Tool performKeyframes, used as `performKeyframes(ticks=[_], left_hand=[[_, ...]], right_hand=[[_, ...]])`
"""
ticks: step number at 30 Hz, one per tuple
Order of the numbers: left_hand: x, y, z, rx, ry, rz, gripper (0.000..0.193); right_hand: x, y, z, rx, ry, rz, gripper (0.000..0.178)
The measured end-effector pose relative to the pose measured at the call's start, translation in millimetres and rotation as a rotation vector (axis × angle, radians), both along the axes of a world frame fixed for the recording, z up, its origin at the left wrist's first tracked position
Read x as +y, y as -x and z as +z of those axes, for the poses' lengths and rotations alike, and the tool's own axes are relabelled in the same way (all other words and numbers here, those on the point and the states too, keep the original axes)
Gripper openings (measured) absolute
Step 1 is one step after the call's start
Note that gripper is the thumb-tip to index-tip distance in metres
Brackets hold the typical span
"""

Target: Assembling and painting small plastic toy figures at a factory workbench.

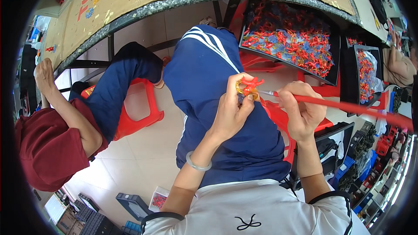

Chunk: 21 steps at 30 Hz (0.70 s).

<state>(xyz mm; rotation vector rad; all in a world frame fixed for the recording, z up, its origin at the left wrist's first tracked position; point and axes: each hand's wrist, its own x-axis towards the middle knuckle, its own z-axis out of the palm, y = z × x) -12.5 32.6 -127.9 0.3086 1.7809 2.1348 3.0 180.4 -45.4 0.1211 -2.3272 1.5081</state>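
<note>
Over my lap, my left hand pinches a small red and amber plastic figure between thumb and fingers. A bit of blue shows at its lower side. In my right hand is a slim paintbrush with a long red handle. Its pale tip meets or nearly meets the figure's right side; I cannot tell whether they touch. To the upper right, a black tray holds a heap of similar red, blue and yellowish pieces.
A cardboard-covered table with a stone edge curves across the top. At right stands a second black tray. Red plastic stools stand on the tiled floor. A co-worker in a maroon shirt sits at left, one hand at the table.
</note>
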Motion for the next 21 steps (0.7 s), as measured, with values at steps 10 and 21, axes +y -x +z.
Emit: performKeyframes(ticks=[10, 21], left_hand=[[12, -5, 7, 0.307, 0.279, 0.067, 0.045], [6, -5, 0, 0.255, 0.191, 0.037, 0.038]], right_hand=[[0, -4, 8, 0.028, -0.331, 0.034, 0.006], [2, -7, 6, 0.079, -0.194, 0.053, 0.005]])
